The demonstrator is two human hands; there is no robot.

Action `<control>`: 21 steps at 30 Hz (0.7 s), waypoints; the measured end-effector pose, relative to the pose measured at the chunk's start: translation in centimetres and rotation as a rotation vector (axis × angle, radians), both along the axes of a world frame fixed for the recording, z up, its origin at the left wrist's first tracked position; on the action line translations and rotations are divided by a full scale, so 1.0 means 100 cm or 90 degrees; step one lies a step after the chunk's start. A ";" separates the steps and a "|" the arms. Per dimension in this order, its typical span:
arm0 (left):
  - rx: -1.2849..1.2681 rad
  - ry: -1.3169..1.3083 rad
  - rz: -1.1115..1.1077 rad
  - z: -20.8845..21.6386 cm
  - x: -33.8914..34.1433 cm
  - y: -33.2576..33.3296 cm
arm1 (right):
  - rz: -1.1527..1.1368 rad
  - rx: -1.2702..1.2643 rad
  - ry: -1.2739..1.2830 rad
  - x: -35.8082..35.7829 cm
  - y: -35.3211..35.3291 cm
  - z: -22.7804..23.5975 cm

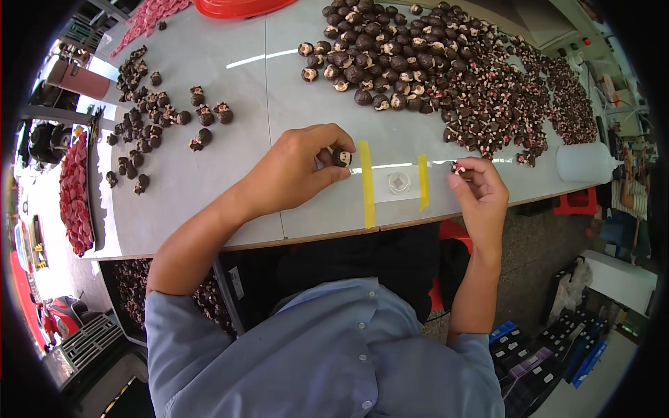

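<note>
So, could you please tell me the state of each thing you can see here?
Left hand: closed on a piece.
Round dark-brown piece with a pale face: held.
Right hand: pinching a piece.
Small dark-brown piece with red and white bits: held.
Long yellow tape strip: stuck down.
Shorter yellow tape strip: stuck down.
Small round clear object: resting between the strips.
Round dark-brown pieces: loosely heaped.
</note>
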State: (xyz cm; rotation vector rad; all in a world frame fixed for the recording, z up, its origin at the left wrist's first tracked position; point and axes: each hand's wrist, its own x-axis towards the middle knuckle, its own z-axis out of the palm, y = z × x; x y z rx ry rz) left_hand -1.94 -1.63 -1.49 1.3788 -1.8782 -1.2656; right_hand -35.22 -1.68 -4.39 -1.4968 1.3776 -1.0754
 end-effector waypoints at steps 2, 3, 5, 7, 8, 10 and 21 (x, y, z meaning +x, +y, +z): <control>0.020 0.053 0.019 -0.012 0.003 0.002 | 0.064 -0.006 -0.083 0.006 0.001 -0.002; 0.039 0.101 0.035 -0.018 0.003 0.003 | 0.068 -0.003 -0.073 0.008 0.001 0.000; 0.063 0.126 0.040 -0.017 0.005 0.004 | 0.133 -0.046 -0.008 0.014 0.003 0.006; 0.090 0.153 0.050 -0.014 0.007 0.004 | 0.164 -0.044 0.025 0.020 0.006 0.014; 0.069 0.130 0.034 -0.014 0.009 0.004 | 0.203 -0.085 0.107 0.024 0.007 0.023; 0.054 0.119 0.031 -0.019 0.010 0.005 | 0.261 -0.158 0.235 0.033 0.006 0.032; -0.120 0.166 0.020 -0.032 0.007 0.012 | 0.329 -0.273 0.465 0.050 -0.002 0.047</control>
